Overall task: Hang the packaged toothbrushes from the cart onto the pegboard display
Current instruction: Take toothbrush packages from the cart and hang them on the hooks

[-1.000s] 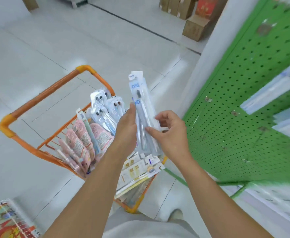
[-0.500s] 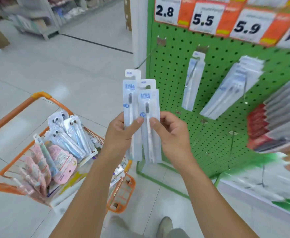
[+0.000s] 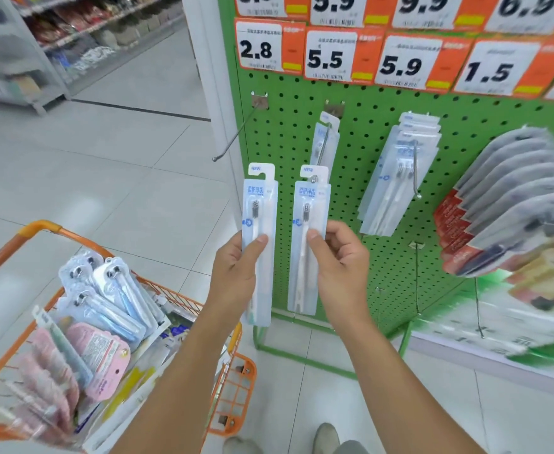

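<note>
My left hand grips one packaged toothbrush, a clear pack with a white hang tab, held upright. A second, matching pack is pinched upright in my right hand, and its tab sits at the tip of a long peg of the green pegboard. One pack hangs further back on that peg. An empty peg juts out to the left. The orange cart at lower left holds several more packs.
Further right a peg carries a stack of similar toothbrush packs; beyond it hang red and grey packs. Price cards line the board's top. A white pillar borders the board's left side. Store shelves stand far left.
The view has swung up from the cart to the pegboard. The two packs, held together before, are now apart, one in each hand, and the right one has reached the peg tip.
</note>
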Motion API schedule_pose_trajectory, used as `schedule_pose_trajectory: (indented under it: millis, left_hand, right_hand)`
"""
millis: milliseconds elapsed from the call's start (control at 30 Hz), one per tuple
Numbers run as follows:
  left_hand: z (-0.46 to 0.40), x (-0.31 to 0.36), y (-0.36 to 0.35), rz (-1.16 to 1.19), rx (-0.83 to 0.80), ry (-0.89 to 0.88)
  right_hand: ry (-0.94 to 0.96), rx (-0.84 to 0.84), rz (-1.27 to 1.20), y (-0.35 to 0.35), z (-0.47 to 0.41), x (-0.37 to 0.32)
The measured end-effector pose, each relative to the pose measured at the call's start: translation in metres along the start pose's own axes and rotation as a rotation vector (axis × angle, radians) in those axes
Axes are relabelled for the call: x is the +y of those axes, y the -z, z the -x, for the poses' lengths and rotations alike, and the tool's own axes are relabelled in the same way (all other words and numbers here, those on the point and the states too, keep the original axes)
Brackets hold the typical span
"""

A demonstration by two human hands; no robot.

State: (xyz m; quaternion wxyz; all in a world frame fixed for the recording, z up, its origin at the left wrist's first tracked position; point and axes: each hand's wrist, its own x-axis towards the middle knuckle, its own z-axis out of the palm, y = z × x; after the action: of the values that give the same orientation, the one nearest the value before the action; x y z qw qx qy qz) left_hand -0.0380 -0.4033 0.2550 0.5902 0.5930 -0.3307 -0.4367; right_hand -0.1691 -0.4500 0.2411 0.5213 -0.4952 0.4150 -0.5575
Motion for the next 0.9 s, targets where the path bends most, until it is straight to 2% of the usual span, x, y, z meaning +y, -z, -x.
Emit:
schedule_pose_trajectory:
  millis: [233, 400, 600, 700, 800, 900]
  left_hand:
    - [-0.011, 0.001, 0.002, -0.097, -0.087, -0.033]
    - [-0.014, 0.004, 0.002, -0.119, -0.145, -0.078]
    - [-0.014, 0.007, -0.008, -0.098, -0.181, -0.098]
    - [-0.016, 0.006, -0.010, -0.106, -0.173, -0.099]
    - [-0.017, 0.004, -0.010, -0.116, -0.174, -0.096]
    - [-0.017, 0.002, -0.012, -0.125, -0.187, -0.106]
  right_hand:
    - [-0.053, 0.111, 0.122, -0.008, -0.040, 0.007]
    - [-0.205, 0.259, 0.130, -0.018, -0.089, 0.003]
    - [-0.405, 0.287, 0.100, -0.016, -0.108, 0.002]
    - [-0.450, 0.241, 0.175, -0.011, -0.083, -0.001]
    - [-0.318, 0.178, 0.084, -0.007, -0.033, -0.008]
    - [-0.089, -0.038, -0.020, -0.004, -0.005, -0.018]
